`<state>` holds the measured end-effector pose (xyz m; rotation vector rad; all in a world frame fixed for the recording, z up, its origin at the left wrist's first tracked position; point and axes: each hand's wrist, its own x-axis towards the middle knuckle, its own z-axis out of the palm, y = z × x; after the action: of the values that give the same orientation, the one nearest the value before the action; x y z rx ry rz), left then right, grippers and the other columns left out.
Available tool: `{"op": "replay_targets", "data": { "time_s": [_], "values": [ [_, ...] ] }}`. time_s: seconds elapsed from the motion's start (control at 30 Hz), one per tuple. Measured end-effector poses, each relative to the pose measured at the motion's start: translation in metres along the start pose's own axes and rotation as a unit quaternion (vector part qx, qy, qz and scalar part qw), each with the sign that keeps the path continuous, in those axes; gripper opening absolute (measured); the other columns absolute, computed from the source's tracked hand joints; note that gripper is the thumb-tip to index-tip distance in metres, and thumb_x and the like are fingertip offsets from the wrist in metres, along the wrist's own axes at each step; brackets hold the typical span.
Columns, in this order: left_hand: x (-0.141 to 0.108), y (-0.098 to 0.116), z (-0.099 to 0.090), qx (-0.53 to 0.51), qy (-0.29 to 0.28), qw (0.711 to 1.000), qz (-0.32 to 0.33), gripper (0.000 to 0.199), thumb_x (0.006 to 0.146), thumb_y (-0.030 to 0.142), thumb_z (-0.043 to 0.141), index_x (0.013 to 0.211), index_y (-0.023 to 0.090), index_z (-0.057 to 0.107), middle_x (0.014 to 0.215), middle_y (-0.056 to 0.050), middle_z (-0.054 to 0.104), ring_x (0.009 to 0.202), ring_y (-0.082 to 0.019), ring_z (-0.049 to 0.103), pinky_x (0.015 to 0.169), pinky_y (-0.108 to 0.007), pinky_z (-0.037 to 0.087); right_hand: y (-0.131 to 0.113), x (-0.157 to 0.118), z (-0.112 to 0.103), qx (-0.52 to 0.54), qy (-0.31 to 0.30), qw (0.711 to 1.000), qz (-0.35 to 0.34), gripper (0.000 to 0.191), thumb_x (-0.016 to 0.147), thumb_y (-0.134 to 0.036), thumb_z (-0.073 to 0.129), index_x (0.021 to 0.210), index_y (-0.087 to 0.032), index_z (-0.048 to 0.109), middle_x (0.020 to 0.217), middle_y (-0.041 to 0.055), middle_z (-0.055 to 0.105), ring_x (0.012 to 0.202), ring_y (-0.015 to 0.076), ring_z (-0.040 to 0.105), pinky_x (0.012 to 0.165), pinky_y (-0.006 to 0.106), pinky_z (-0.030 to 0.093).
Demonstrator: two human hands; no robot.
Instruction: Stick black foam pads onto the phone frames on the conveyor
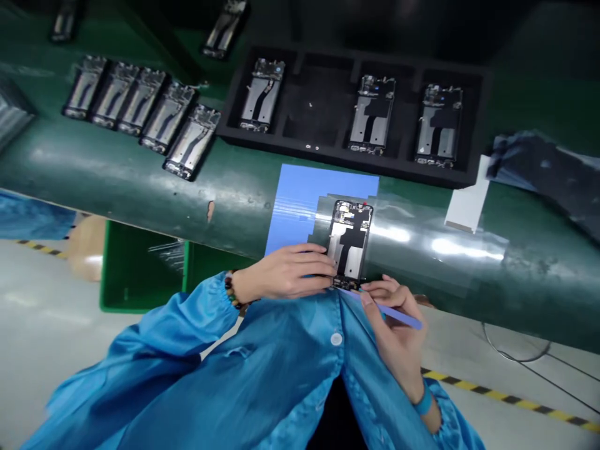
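An opened phone (350, 237) with its circuit board and dark flex cable exposed lies at the bench's front edge, partly over a blue mat (300, 206). My left hand (293, 272) grips its lower left side, fingers close together along the edge; the thumb is hidden. In my right hand (396, 319) is a flat purple pry stick (404, 317), pinched between thumb and fingers. The stick's tip reaches the phone's bottom edge; whether it touches a part there I cannot tell.
Behind the phone stands a black foam tray (403, 164) holding several opened phones. More opened phones (164, 115) lie in a row at left. Stacked clear pouches (539, 159) and a white strip (469, 197) are at right. A green bin (140, 300) sits below the bench edge.
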<state>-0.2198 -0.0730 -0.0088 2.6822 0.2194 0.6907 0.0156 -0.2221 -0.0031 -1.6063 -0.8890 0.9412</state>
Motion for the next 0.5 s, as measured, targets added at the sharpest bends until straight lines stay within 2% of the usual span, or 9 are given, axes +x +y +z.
{"op": "replay_targets", "data": {
  "time_s": [0.17, 0.5],
  "values": [
    [-0.008, 0.002, 0.003, -0.021, 0.062, 0.998, -0.003, 0.004, 0.103, 0.016, 0.079, 0.106, 0.017, 0.081, 0.118, -0.008, 0.088, 0.117, -0.019, 0.085, 0.119, -0.039, 0.068, 0.005, -0.004, 0.011, 0.001, 0.011, 1.000, -0.028, 0.038, 0.092, -0.034, 0.092, 0.080, -0.025, 0.057, 0.089, -0.0004, 0.079, 0.098, 0.0246, 0.080, 0.130, 0.063, 0.041],
    [-0.012, 0.001, 0.007, 0.013, 0.050, 0.999, 0.000, 0.015, 0.110, 0.019, 0.071, 0.101, 0.022, 0.083, 0.117, -0.003, 0.089, 0.118, -0.015, 0.084, 0.119, -0.036, 0.067, 0.002, -0.002, 0.016, -0.034, 0.022, 0.998, -0.041, 0.038, 0.092, -0.037, 0.092, 0.078, -0.024, 0.058, 0.084, -0.0016, 0.077, 0.094, 0.0245, 0.081, 0.128, 0.063, 0.042]
  ]
}}
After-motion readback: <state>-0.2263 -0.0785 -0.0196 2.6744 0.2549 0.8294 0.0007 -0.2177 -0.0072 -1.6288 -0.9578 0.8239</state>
